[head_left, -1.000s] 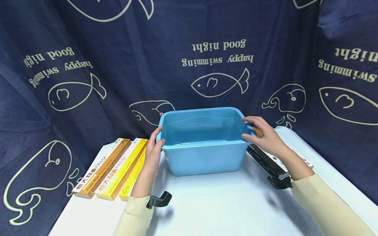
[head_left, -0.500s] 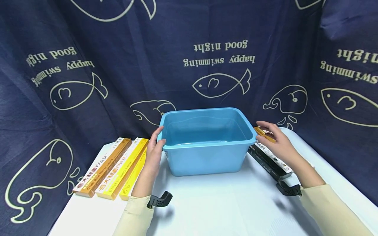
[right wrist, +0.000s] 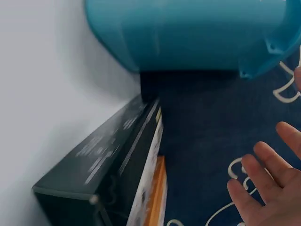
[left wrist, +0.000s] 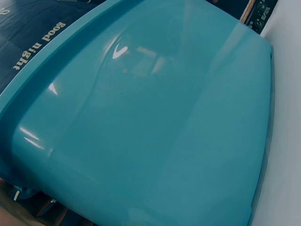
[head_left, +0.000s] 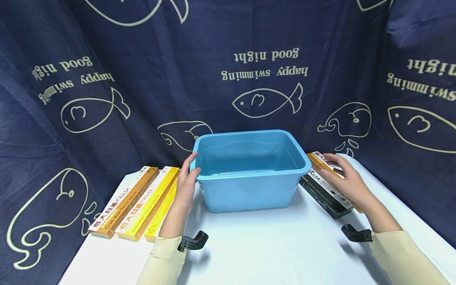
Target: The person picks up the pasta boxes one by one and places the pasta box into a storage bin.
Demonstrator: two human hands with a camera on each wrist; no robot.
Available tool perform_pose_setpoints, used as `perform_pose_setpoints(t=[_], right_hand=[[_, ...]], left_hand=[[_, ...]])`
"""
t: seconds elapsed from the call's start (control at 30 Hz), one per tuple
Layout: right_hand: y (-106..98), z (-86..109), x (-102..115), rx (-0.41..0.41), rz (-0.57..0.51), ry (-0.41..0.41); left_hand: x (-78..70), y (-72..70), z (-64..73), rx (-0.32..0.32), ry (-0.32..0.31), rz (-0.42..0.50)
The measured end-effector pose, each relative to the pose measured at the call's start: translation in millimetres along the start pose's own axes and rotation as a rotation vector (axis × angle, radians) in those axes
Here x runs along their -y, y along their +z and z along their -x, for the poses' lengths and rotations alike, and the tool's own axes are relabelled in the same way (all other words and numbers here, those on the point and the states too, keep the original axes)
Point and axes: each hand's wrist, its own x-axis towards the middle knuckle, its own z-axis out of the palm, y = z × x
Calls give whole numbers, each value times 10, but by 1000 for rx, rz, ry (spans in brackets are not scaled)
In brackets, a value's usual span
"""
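A blue plastic bin (head_left: 246, 194), with nothing seen inside, stands in the middle of the table in the head view. My left hand (head_left: 183, 188) holds its left rim, thumb near the front corner. In the left wrist view the bin's wall (left wrist: 160, 117) fills most of the picture. To the right of the bin, my right hand (head_left: 347, 182) is over the pasta boxes with its fingers loosely spread. Below it lie a black pasta box (head_left: 322, 196) and an orange pasta box (head_left: 315, 158), partly covered by the hand. The right wrist view shows the fingers (right wrist: 263, 176) apart from the boxes.
On the left side of the white table (head_left: 260, 245) lie an orange pasta box (head_left: 124, 208) and two yellow ones, the nearer to the bin partly behind my left hand. A dark blue fish-print curtain (head_left: 199, 79) hangs behind and along both sides.
My right hand has left the bin's right rim and moved right, over the black and orange pasta boxes. The left hand and the bin stay in place.
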Motion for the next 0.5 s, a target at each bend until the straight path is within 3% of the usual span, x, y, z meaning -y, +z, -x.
perform_pose_setpoints(t=[0.07, 0.5], right_hand=[[-7, 13, -81, -28, 27, -14], [-41, 82, -498, -21, 77, 93]], left_hand=[[0, 2, -1, 1, 0, -3], [12, 4, -10, -4, -8, -12]])
